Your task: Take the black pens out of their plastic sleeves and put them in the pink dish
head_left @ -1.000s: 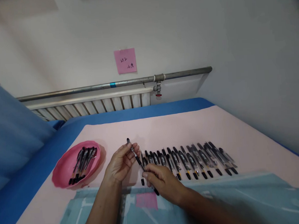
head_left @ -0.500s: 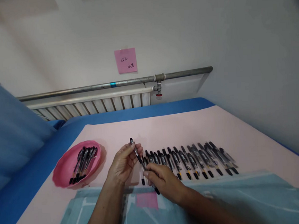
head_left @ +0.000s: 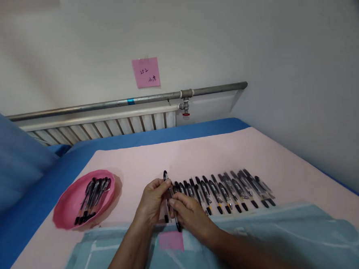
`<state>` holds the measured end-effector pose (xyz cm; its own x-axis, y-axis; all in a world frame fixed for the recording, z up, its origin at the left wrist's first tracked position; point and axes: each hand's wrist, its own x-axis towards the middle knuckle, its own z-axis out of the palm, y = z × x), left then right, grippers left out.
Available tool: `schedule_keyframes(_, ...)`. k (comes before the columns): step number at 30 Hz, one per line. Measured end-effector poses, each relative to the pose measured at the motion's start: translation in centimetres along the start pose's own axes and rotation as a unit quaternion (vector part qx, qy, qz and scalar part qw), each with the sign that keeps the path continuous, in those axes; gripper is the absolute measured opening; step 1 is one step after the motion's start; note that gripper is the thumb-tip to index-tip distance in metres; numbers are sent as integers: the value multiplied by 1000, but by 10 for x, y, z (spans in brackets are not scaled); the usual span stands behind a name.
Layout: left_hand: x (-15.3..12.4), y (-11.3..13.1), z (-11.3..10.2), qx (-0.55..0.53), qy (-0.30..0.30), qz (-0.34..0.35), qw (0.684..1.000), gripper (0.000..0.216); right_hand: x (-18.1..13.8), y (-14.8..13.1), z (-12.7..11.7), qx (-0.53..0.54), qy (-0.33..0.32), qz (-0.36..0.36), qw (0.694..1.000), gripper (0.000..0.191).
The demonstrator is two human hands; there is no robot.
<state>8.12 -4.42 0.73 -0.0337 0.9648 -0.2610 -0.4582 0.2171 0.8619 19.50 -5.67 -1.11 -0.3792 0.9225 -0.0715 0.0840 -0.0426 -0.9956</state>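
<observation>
My left hand (head_left: pixel 151 201) pinches the upper, capped end of a black-capped clear pen (head_left: pixel 165 175). Closed around the lower part of this same pen is my right hand (head_left: pixel 190 215), with the black tip end showing below the fingers. The pen stands nearly upright in view, tilted slightly. Just behind the hands, partly hidden, another pen (head_left: pixel 166 217) lies on the pink sheet. To the right of my hands several similar pens (head_left: pixel 222 192) lie side by side in a row, some with caps beside or over them.
A pink scalloped bowl (head_left: pixel 60 206) holding several black pens (head_left: pixel 94 198) stands at the left. Clear plastic over blue-green cloth (head_left: pixel 265 239) covers the near edge of the pink sheet (head_left: pixel 156 160). A radiator (head_left: pixel 121 126) and pipe (head_left: pixel 104 105) run along the wall.
The pen has swung more upright, and my hands have drawn closer together on it. The whole scene has shifted slightly left in view.
</observation>
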Motion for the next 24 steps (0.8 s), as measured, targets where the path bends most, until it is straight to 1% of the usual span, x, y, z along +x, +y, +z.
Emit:
schedule_keyframes(5, 2, -5, -3, 45, 14, 24, 999, 34, -3, -1, 2, -1, 13, -5, 1000, 21)
schedule_keyframes(12, -1, -8, -1, 66, 4, 14, 998, 35, -6, 2, 3, -13, 38, -14, 999, 23)
schedule_keyframes(14, -2, -10, 1, 63, 11, 25, 998, 35, -5, 4, 2, -17, 42, -21, 999, 23)
schedule_keyframes(17, -5, -15, 5, 64, 29, 61, 996, 33, -2, 3, 1, -26, 41, -43, 998, 24)
schedule_keyframes(19, -7, -16, 8, 70, 26, 78, 994, 32, 0, 0, -1, -31, 42, -56, 997, 24)
schedule_keyframes(21, -9, -12, 7, 75, 28, 102, 992, 30, 1, -4, -3, -30, 32, -55, 998, 23)
schedule_keyframes(22, -10, -6, 4, 72, 38, 119, 990, 29, 2, -6, -5, -27, 29, -48, 998, 22)
schedule_keyframes(24, -13, 13, -11, 69, 89, 170, 979, 28, 2, -9, -8, -24, 26, -37, 999, 25)
